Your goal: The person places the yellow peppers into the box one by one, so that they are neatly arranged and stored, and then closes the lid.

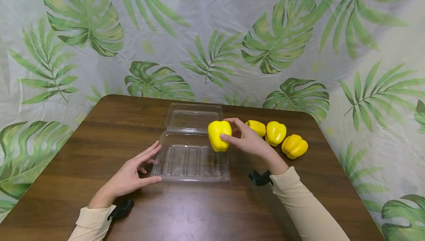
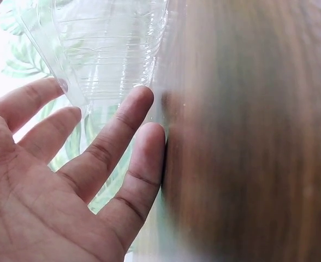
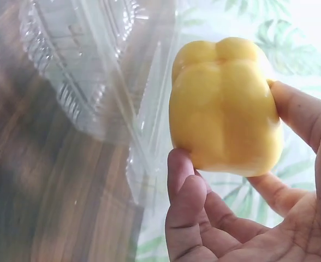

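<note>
A yellow bell pepper (image 1: 219,136) is gripped between the thumb and fingers of my right hand (image 1: 247,139), held over the right side of a clear plastic clamshell container (image 1: 187,159). The right wrist view shows the same bell pepper (image 3: 226,109) close up, with fingers on its sides. My left hand (image 1: 132,171) is at the container's left edge, fingers extended and thumb at the front left corner. In the left wrist view, the fingertips (image 2: 141,98) are right at the container's wall (image 2: 111,60). The container's lid (image 1: 194,117) lies folded back behind it.
To the right of the container are three more yellow bell peppers: one (image 1: 256,127) partly behind my right hand, one (image 1: 275,133) beside it, and one (image 1: 294,146) nearest the right edge. The brown wooden table (image 1: 99,134) ends at a leaf-patterned cloth (image 1: 216,19).
</note>
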A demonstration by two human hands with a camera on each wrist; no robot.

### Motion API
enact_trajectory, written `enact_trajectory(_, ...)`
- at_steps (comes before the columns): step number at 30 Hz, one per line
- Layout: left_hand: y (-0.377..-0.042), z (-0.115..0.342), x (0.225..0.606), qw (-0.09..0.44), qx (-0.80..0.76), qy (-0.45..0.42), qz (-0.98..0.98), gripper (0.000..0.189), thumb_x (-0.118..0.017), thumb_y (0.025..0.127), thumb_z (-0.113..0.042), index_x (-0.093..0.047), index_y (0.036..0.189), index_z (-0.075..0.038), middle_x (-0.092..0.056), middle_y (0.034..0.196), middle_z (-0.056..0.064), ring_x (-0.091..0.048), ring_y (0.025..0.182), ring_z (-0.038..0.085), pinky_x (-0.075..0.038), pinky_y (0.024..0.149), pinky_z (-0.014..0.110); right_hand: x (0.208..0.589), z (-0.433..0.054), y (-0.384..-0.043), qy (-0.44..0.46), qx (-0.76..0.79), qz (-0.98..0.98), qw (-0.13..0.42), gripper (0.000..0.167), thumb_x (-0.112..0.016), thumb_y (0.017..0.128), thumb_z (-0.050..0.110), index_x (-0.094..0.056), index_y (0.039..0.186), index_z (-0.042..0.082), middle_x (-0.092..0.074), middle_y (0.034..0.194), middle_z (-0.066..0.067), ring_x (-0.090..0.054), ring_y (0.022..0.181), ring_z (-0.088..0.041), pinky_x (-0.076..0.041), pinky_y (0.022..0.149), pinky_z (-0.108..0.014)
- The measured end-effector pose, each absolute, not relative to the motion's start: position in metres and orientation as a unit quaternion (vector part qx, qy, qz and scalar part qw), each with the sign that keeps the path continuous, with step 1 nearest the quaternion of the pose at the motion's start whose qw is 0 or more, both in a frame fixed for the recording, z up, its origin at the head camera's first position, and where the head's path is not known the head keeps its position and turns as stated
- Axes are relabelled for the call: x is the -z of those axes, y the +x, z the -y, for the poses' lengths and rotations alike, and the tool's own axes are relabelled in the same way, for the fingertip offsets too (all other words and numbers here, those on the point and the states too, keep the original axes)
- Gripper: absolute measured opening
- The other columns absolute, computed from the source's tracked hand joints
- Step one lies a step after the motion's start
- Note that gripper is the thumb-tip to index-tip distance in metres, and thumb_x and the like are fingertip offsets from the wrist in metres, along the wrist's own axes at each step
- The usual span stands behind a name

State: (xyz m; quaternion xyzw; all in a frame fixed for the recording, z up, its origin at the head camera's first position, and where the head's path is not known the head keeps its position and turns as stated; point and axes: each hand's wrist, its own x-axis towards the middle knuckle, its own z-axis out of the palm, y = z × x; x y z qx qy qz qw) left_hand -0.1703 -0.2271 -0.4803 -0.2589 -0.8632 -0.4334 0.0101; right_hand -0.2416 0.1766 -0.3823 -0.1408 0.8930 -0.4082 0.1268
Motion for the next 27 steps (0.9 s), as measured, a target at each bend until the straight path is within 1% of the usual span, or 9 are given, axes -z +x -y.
enact_trajectory(5, -0.171, 0.227, 0.481, 0.009, 0.433, -0.259, 0.863, 0.092, -0.09, 0.09, -0.029, -0.042, 0.166, -0.014, -0.029, 0.177, 0.016, -0.072, 0.117, 0.021, -0.056, 0.079, 0.029, 0.38, -0.166, -0.245, -0.157, 0.4, -0.895, 0.123, 0.07, -0.072, 0.103, 0.046, -0.042, 0.161, 0.021, -0.067, 0.137, -0.021, -0.069, 0.119, -0.033, -0.059, 0.087, -0.041)
enact_trajectory(10, -0.171, 0.226, 0.48, 0.009, 0.433, -0.259, 0.863, 0.092, -0.09, 0.09, -0.029, -0.042, 0.166, -0.014, -0.03, 0.177, 0.017, -0.072, 0.117, 0.022, -0.056, 0.079, 0.029, 0.377, -0.153, -0.245, -0.161, 0.399, -0.894, 0.126, 0.069, -0.073, 0.103, 0.042, -0.042, 0.161, 0.021, -0.069, 0.136, -0.019, -0.069, 0.122, -0.033, -0.059, 0.091, -0.043)
enact_trajectory(13, -0.171, 0.226, 0.48, 0.01, 0.432, -0.26, 0.863, 0.092, -0.09, 0.09, -0.029, -0.042, 0.166, -0.013, -0.029, 0.177, 0.017, -0.072, 0.117, 0.021, -0.056, 0.079, 0.029, 0.377, -0.145, -0.246, -0.163, 0.393, -0.895, 0.131, 0.069, -0.073, 0.103, 0.043, -0.043, 0.161, 0.021, -0.071, 0.132, -0.019, -0.07, 0.119, -0.032, -0.059, 0.09, -0.042)
enact_trajectory(15, -0.171, 0.226, 0.48, 0.01, 0.431, -0.259, 0.864, 0.092, -0.09, 0.09, -0.029, -0.042, 0.166, -0.014, -0.029, 0.177, 0.016, -0.072, 0.117, 0.02, -0.056, 0.079, 0.029, 0.377, -0.139, -0.246, -0.164, 0.388, -0.897, 0.135, 0.068, -0.073, 0.102, 0.044, -0.043, 0.16, 0.023, -0.073, 0.129, -0.018, -0.071, 0.116, -0.031, -0.058, 0.088, -0.04)
enact_trajectory(20, -0.17, 0.226, 0.48, 0.009, 0.43, -0.259, 0.865, 0.092, -0.09, 0.09, -0.03, -0.042, 0.166, -0.014, -0.029, 0.177, 0.015, -0.071, 0.117, 0.019, -0.056, 0.079, 0.029, 0.377, -0.126, -0.246, -0.167, 0.382, -0.897, 0.15, 0.068, -0.073, 0.102, 0.044, -0.044, 0.159, 0.023, -0.076, 0.121, -0.015, -0.071, 0.106, -0.035, -0.056, 0.081, -0.036)
enact_trajectory(22, -0.17, 0.226, 0.48, 0.009, 0.43, -0.259, 0.865, 0.092, -0.09, 0.09, -0.03, -0.042, 0.166, -0.014, -0.03, 0.177, 0.016, -0.071, 0.117, 0.017, -0.056, 0.079, 0.029, 0.378, -0.121, -0.246, -0.168, 0.376, -0.898, 0.154, 0.068, -0.073, 0.101, 0.046, -0.044, 0.159, 0.023, -0.076, 0.117, -0.013, -0.07, 0.099, -0.033, -0.054, 0.078, -0.035)
enact_trajectory(24, -0.17, 0.226, 0.48, 0.01, 0.43, -0.258, 0.865, 0.092, -0.09, 0.09, -0.03, -0.042, 0.166, -0.013, -0.03, 0.177, 0.017, -0.071, 0.116, 0.015, -0.056, 0.079, 0.029, 0.379, -0.116, -0.247, -0.17, 0.369, -0.9, 0.157, 0.068, -0.074, 0.101, 0.047, -0.045, 0.158, 0.022, -0.075, 0.112, -0.013, -0.068, 0.092, -0.028, -0.053, 0.076, -0.034)
enact_trajectory(26, -0.17, 0.226, 0.48, 0.01, 0.43, -0.258, 0.865, 0.092, -0.09, 0.09, -0.03, -0.042, 0.166, -0.013, -0.03, 0.177, 0.016, -0.071, 0.116, 0.015, -0.056, 0.079, 0.028, 0.38, -0.11, -0.248, -0.169, 0.362, -0.903, 0.159, 0.068, -0.074, 0.101, 0.047, -0.046, 0.158, 0.022, -0.074, 0.109, -0.012, -0.065, 0.088, -0.024, -0.052, 0.075, -0.034)
enact_trajectory(27, -0.17, 0.226, 0.48, 0.01, 0.43, -0.258, 0.865, 0.092, -0.09, 0.089, -0.03, -0.043, 0.166, -0.013, -0.03, 0.177, 0.016, -0.071, 0.116, 0.015, -0.056, 0.079, 0.028, 0.38, -0.108, -0.248, -0.169, 0.359, -0.903, 0.161, 0.068, -0.074, 0.101, 0.047, -0.046, 0.157, 0.022, -0.073, 0.107, -0.013, -0.064, 0.086, -0.024, -0.051, 0.074, -0.034)
